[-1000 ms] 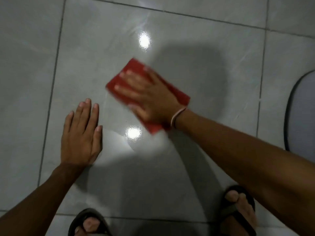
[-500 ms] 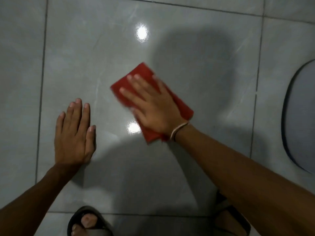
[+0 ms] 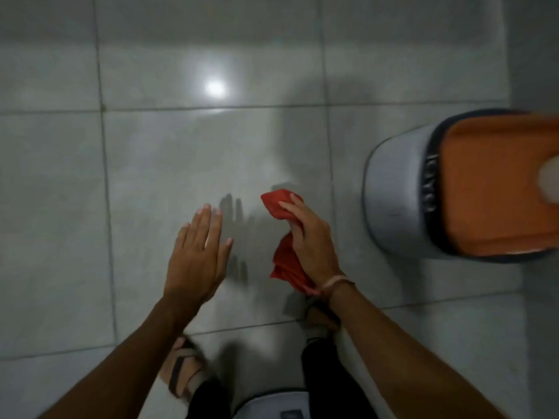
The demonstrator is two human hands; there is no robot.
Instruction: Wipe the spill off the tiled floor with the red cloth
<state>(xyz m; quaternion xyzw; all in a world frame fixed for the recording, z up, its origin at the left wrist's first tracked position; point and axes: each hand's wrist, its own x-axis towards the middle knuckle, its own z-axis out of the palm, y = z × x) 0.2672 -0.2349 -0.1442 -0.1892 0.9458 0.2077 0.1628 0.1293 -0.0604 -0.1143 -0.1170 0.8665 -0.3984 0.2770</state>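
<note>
The red cloth (image 3: 286, 261) hangs bunched up in my right hand (image 3: 308, 240), lifted clear of the grey tiled floor (image 3: 169, 176). One end sticks out above my fingers, the other droops by my wrist. My left hand (image 3: 198, 252) hovers beside it, flat, fingers apart, holding nothing. Faint dark streaks (image 3: 236, 237) mark the tile between the two hands. I cannot make out any pooled liquid.
A grey stool with an orange cushion (image 3: 490, 189) stands at the right, close to my right hand. My feet in dark sandals (image 3: 184, 373) are at the bottom, with another grey object (image 3: 272, 403) between them. A lamp glare (image 3: 214, 87) shines on the far tile.
My right hand stopped pressing the flat cloth on the tile, gathered it and lifted it. The left hand came off the floor. The view rose and pulled back, showing the stool.
</note>
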